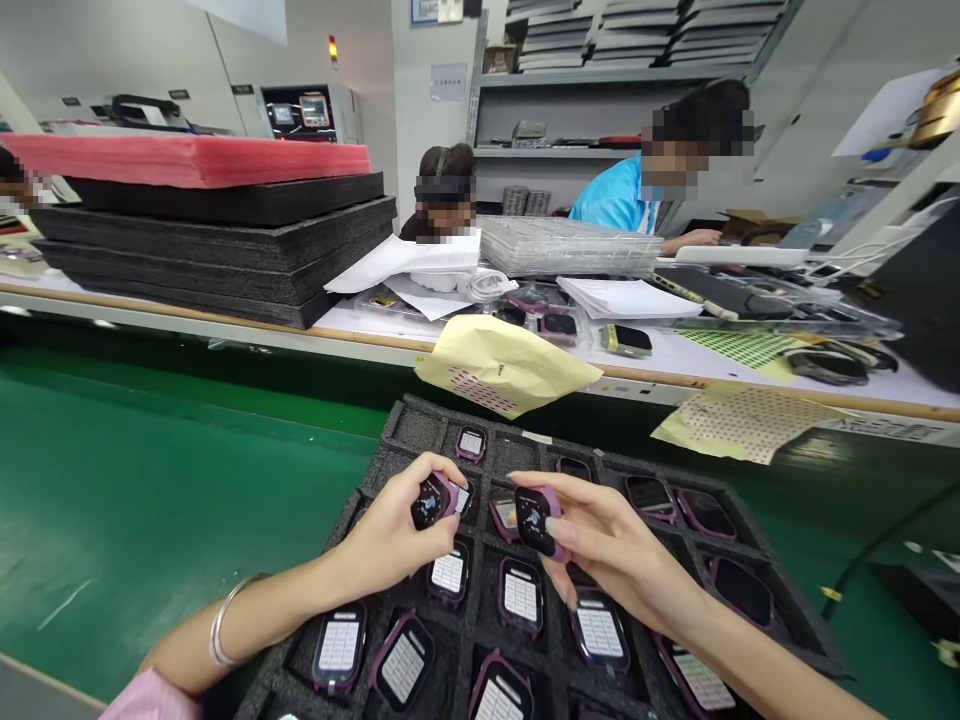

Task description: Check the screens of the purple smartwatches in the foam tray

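My left hand (405, 525) is closed round a purple smartwatch (431, 502), its dark screen lit with a small blue figure. In my right hand (600, 520) is a second purple smartwatch (534, 520), held between thumb and fingers with a similar lit screen. Both are raised over a black foam tray (469, 625) divided into compartments. Several purple watches lie in it; one watch (520, 597) near the middle shows a white grid on its face, while another watch (742, 590) at the right has a dark face. My hands and forearms hide some compartments.
Behind the tray runs a workbench (352, 337) with stacked black foam trays (202, 250), pink foam (195, 160), clear plastic trays (562, 245) and papers. Yellow sheets (510, 365) overhang its edge. Two people (615, 205) sit beyond, and another shows at far left. Green floor (150, 500) lies left.
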`<state>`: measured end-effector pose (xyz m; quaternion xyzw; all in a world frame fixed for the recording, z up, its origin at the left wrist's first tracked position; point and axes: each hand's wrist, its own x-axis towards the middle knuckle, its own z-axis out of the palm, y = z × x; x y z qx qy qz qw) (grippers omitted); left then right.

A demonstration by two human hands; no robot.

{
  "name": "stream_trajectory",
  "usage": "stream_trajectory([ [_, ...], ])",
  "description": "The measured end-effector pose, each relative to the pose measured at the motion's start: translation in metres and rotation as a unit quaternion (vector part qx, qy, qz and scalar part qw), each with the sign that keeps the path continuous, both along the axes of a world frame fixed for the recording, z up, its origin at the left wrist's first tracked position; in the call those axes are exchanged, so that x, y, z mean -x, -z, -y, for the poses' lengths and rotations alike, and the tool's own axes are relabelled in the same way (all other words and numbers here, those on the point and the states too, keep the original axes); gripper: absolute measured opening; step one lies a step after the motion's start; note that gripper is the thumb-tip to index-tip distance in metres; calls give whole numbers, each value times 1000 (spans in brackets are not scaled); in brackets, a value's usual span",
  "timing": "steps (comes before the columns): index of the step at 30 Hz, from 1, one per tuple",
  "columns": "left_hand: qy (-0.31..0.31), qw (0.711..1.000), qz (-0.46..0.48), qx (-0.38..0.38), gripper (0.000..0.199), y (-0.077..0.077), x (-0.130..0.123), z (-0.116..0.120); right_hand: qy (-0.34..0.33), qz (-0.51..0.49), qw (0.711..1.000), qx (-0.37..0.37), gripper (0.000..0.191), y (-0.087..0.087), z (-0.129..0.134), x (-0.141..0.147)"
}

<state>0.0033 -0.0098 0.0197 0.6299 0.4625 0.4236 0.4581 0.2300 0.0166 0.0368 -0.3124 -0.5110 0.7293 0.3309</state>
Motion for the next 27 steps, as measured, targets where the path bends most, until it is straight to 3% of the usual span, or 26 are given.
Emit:
stream_trajectory([
  [5, 83, 982, 121, 117, 43, 8, -3, -6, -41, 9, 999, 32, 42, 2, -1, 8],
  [8, 112, 951, 229, 173, 42, 12, -5, -9, -56, 18, 998, 35, 38, 8, -3, 9],
  [11, 124, 930, 282, 198, 40, 13, -6, -8, -33, 39, 999, 4, 47, 16, -4, 8],
  [27, 143, 938, 252, 189, 32, 10, -5, -6, -17, 61, 997, -52, 56, 20, 1, 5],
])
